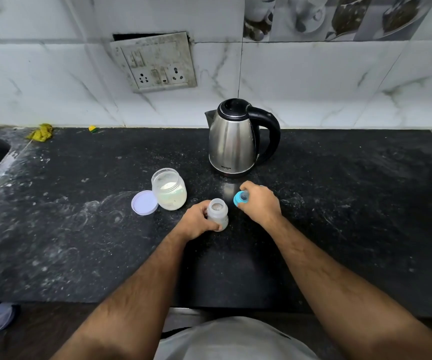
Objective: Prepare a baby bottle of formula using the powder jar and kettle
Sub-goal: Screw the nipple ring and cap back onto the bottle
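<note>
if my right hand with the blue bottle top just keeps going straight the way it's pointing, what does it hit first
Most likely the kettle. The right hand, gripping the blue bottle top, points away from you and slightly left, and the kettle's base stands just beyond it on the counter. Depth is hard to judge from one view.

Kettle (231,141): shiny brushed metal, glossy black plastic handle. Counter (79,216): dark speckled stone. Jar (169,189): clear plastic.

The one readable marking is the brand name "MILTON", printed low on the steel kettle (231,141) standing far on the counter.
</note>
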Demonstrator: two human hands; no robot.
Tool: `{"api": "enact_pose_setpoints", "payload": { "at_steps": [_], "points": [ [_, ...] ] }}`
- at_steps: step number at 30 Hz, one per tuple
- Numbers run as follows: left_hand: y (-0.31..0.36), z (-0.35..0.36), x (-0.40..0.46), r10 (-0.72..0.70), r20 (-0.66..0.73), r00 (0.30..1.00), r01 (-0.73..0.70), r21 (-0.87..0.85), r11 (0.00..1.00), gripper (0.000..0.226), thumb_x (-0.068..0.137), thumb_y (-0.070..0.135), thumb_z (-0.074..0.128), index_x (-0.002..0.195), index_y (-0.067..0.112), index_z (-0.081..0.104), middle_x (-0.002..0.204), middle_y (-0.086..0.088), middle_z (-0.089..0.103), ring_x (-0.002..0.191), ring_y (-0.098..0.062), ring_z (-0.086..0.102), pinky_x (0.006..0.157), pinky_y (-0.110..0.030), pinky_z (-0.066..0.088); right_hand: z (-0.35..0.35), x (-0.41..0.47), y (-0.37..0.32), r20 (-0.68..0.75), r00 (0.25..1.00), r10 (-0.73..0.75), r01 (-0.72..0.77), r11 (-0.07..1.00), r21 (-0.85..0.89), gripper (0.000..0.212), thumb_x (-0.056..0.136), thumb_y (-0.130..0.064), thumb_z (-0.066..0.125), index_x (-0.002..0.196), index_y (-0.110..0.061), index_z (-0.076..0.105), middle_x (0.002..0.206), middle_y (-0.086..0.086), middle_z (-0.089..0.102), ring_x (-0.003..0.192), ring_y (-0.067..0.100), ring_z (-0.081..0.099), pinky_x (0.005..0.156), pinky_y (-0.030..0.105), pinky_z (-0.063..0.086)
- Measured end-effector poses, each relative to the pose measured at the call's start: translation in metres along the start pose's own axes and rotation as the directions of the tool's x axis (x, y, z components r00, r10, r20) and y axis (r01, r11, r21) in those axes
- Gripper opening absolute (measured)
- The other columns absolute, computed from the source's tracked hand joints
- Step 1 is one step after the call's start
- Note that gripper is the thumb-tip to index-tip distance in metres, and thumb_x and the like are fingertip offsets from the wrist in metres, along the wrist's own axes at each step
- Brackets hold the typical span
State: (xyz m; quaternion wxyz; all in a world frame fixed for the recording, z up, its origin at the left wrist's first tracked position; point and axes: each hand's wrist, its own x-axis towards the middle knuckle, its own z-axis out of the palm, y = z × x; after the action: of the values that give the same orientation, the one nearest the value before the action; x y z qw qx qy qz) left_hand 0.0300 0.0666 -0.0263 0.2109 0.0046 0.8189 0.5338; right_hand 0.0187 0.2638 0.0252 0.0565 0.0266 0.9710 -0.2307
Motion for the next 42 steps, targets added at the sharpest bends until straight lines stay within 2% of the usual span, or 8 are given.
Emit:
{"api": "enact_pose_setpoints", "payload": {
  "at_steps": [4,10,14,18,23,28,35,42],
  "points": [
    [-0.001,0.006,-0.012,0.047,-0.026,0.999,-0.046,0.025,0.999,0.058,0.066,0.006,0.085,0.117,0.026,0.065,0.108,0.005,0.073,0.101,-0.010,0.066,0.090,-0.019,0.048,-0.020,-0.019,-0.010,-0.076,0.997,0.033,-0.023,0.993,0.117,0.034,0.075,-0.035,0.077,0.105,-0.027,0.064,0.093,-0.005,0.068,0.087,0.019,0.063,0.073,0.035,0.053],
    [-0.012,0.009,-0.026,0.130,0.015,0.991,-0.130,-0.026,0.991,0.063,0.067,0.011,0.088,0.123,0.025,0.063,0.113,0.010,0.071,0.105,-0.005,0.065,0.094,-0.018,0.047,-0.033,-0.042,-0.028,-0.075,0.997,0.027,-0.007,0.968,0.252,0.034,0.067,-0.033,0.084,0.096,-0.027,0.068,0.085,-0.013,0.067,0.080,0.011,0.062,0.075,0.033,0.054],
    [-0.020,0.004,-0.027,0.189,0.003,0.982,-0.188,-0.051,0.981,0.074,0.065,0.010,0.089,0.132,0.023,0.060,0.118,0.011,0.070,0.108,-0.003,0.064,0.095,-0.017,0.048,-0.028,-0.054,-0.045,0.003,0.995,-0.101,0.099,0.981,0.164,0.043,0.071,-0.024,0.082,0.112,-0.022,0.068,0.102,-0.008,0.069,0.093,0.010,0.058,0.090,0.030,0.048],
    [-0.018,0.000,-0.028,0.218,-0.012,0.976,-0.219,-0.028,0.975,0.063,0.065,0.013,0.090,0.121,0.028,0.065,0.109,0.016,0.070,0.103,0.001,0.064,0.090,-0.012,0.046,-0.029,-0.057,-0.061,0.037,0.990,-0.139,0.138,0.990,0.021,0.047,0.078,-0.019,0.077,0.124,-0.019,0.064,0.118,-0.005,0.067,0.110,0.013,0.057,0.094,0.025,0.042],
    [-0.015,-0.003,-0.027,0.228,0.014,0.974,-0.227,-0.021,0.974,0.055,0.066,0.017,0.089,0.115,0.027,0.067,0.106,0.012,0.072,0.101,0.002,0.064,0.082,-0.006,0.046,-0.029,-0.055,-0.073,0.099,0.980,-0.174,0.186,0.975,-0.121,0.037,0.079,-0.019,0.073,0.116,-0.020,0.066,0.112,-0.004,0.066,0.106,0.014,0.059,0.092,0.030,0.044],
    [-0.018,-0.002,-0.025,0.220,0.011,0.975,-0.220,-0.023,0.975,0.055,0.067,0.016,0.090,0.117,0.023,0.067,0.107,0.011,0.072,0.102,-0.001,0.065,0.087,-0.011,0.047,-0.028,-0.057,-0.075,0.133,0.970,-0.205,0.222,0.966,-0.133,0.038,0.078,-0.017,0.072,0.116,-0.017,0.065,0.112,-0.003,0.067,0.106,0.014,0.059,0.091,0.033,0.048],
    [-0.017,-0.002,-0.025,0.203,0.013,0.979,-0.203,-0.007,0.979,0.058,0.067,0.015,0.090,0.120,0.019,0.067,0.108,0.008,0.072,0.098,-0.001,0.064,0.079,-0.004,0.046,-0.022,-0.056,-0.075,0.171,0.956,-0.239,0.271,0.943,-0.194,0.032,0.080,-0.018,0.072,0.111,-0.015,0.067,0.109,-0.001,0.066,0.101,0.015,0.060,0.088,0.033,0.051],
    [-0.018,-0.001,-0.024,0.195,0.014,0.981,-0.195,-0.011,0.981,0.056,0.067,0.017,0.089,0.119,0.019,0.068,0.109,0.008,0.073,0.104,-0.003,0.065,0.087,-0.012,0.049,-0.021,-0.056,-0.079,0.146,0.966,-0.213,0.245,0.934,-0.261,0.031,0.082,-0.027,0.072,0.108,-0.012,0.065,0.108,0.002,0.065,0.100,0.018,0.060,0.082,0.033,0.050]
  ]
}}
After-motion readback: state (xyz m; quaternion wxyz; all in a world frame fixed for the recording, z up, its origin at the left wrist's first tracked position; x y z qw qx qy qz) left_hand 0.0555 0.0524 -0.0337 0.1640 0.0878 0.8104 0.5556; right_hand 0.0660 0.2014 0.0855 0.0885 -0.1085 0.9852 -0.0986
